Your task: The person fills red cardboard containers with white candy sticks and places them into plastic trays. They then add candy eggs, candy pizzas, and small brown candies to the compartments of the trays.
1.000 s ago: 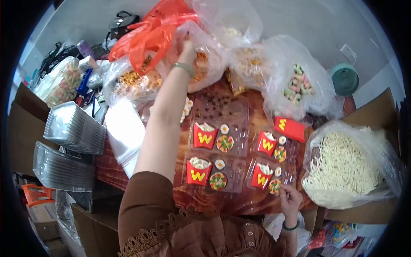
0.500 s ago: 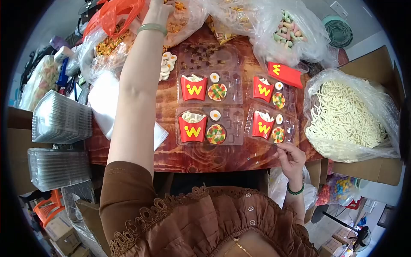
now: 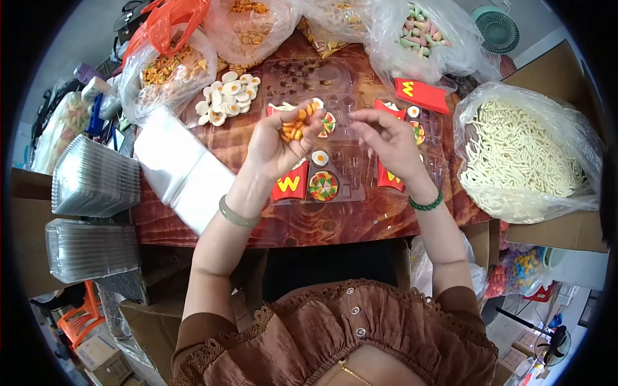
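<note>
Your left hand [image 3: 273, 145], half-curled, cups small glossy orange pieces [image 3: 297, 126]; your right hand [image 3: 396, 147] hovers near it, grip loosely open

Looks like a small packing workshop. Shown by: wood table [image 3: 309, 237], ctr, w/ bags of small pcs [image 3: 248, 32] along top; 2 stacks of clear plastic trays [image 3: 96, 177], mid L; ctns [image 3: 103, 354] & orange chair [image 3: 82, 318], btm L; green fan [image 3: 496, 30], upper R; floor fan [image 3: 553, 345], btm R.
</note>
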{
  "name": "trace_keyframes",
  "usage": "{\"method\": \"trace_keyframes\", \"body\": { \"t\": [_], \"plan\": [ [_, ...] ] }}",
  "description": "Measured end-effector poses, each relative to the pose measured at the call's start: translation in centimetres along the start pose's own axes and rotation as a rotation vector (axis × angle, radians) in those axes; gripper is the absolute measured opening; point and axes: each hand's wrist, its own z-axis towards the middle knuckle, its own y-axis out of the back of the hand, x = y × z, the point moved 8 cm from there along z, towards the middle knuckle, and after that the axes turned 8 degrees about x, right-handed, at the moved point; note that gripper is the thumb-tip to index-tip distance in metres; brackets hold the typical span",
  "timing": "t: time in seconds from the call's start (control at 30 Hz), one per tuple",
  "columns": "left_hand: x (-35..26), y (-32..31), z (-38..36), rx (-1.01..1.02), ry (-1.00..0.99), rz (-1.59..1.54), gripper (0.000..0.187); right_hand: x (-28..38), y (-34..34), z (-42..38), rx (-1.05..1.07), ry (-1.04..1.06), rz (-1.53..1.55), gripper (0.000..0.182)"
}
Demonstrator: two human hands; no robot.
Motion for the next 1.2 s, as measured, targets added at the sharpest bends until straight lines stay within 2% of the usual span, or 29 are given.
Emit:
{"method": "trace_keyframes", "body": {
  "t": [0.07, 0.1, 0.13, 0.2, 0.23, 0.27, 0.33, 0.37, 0.43, 0.57, 0.63, 0.67, 0.7, 0.73, 0.77, 0.83, 0.9, 1.03, 1.07, 1.2],
  "plan": [
    [2.3, 0.4, -0.9, 0.025, 0.045, 0.006, 0.026, 0.8, -1.5, 1.7, 0.086, 0.241, 0.02, 0.023],
    [3.2, 0.3, -1.3, 0.034, 0.056, 0.018, 0.026, 0.1, -2.0, 2.1, 0.129, 0.15, -0.082, 0.022],
    [3.2, 0.9, -1.8, -0.124, -0.004, 0.188, 0.025, 0.1, -2.1, 2.2, 0.127, 0.144, -0.08, 0.022],
    [3.6, 0.8, -1.7, -0.083, 0.017, 0.259, 0.025, -1.1, -3.4, 2.3, 0.301, -0.013, -0.228, 0.022],
    [3.9, 0.3, -1.6, -0.04, 0.033, 0.331, 0.024, -1.2, -3.3, 2.3, 0.301, -0.055, -0.288, 0.021],
    [4.0, 1.0, -1.8, -0.176, 0.012, 0.391, 0.024, -1.0, -3.4, 2.1, 0.299, -0.059, -0.286, 0.021],
    [3.8, 1.2, -1.5, -0.209, -0.01, 0.501, 0.024, 0.8, -3.2, 1.8, 0.23, 0.108, -0.474, 0.021],
    [3.3, 1.2, -1.4, -0.241, -0.039, 0.612, 0.024, 0.7, -3.1, 1.9, 0.229, 0.108, -0.475, 0.021],
    [3.6, 1.6, -0.8, -0.204, -0.008, 0.663, 0.025, 2.0, -3.3, 1.7, 0.229, 0.325, -0.729, 0.018],
    [3.9, 2.2, 0.4, -0.142, 0.073, 0.754, 0.025, 0.6, -2.3, 3.0, 0.291, 0.384, -0.681, 0.013],
    [3.2, 1.9, 0.3, -0.212, 0.042, 0.697, 0.026, -2.2, -0.7, 4.1, 0.237, 0.015, -0.245, 0.013],
    [2.9, 2.1, 0.1, -0.284, 0.009, 0.64, 0.026, -2.1, 0.4, 4.7, 0.137, -0.003, -0.4, 0.014],
    [2.4, 2.9, 0.2, -0.243, -0.006, 0.641, 0.029, -1.8, 1.6, 5.5, 0.036, -0.02, -0.555, 0.016],
    [2.0, 3.1, -0.1, -0.242, -0.004, 0.638, 0.029, -2.2, 2.1, 6.8, -0.049, 0.095, -0.614, 0.021],
    [2.3, 3.0, -0.3, -0.194, 0.044, 0.532, 0.032, -3.6, 2.4, 7.8, -0.051, 0.092, -0.616, 0.021],
    [2.8, 2.3, -0.6, -0.143, 0.092, 0.424, 0.035, -3.4, 1.8, 9.2, -0.08, 0.235, -0.807, 0.023],
    [3.3, 1.3, -1.1, -0.104, 0.105, 0.179, 0.033, -4.3, 1.0, 10.1, -0.035, 0.244, -0.864, 0.022],
    [2.9, 1.8, -1.8, -0.132, 0.053, 0.081, 0.035, -5.5, 0.4, 11.1, 0.01, 0.285, -1.05, 0.015],
    [3.0, 1.8, -1.7, -0.082, 0.057, 0.084, 0.035, -5.7, 0.3, 11.3, 0.012, 0.284, -1.05, 0.015],
    [3.3, 2.1, -1.2, 0.017, 0.083, 0.069, 0.037, -6.3, 0.5, 12.1, 0.055, 0.119, -1.069, 0.014]
  ]
}}
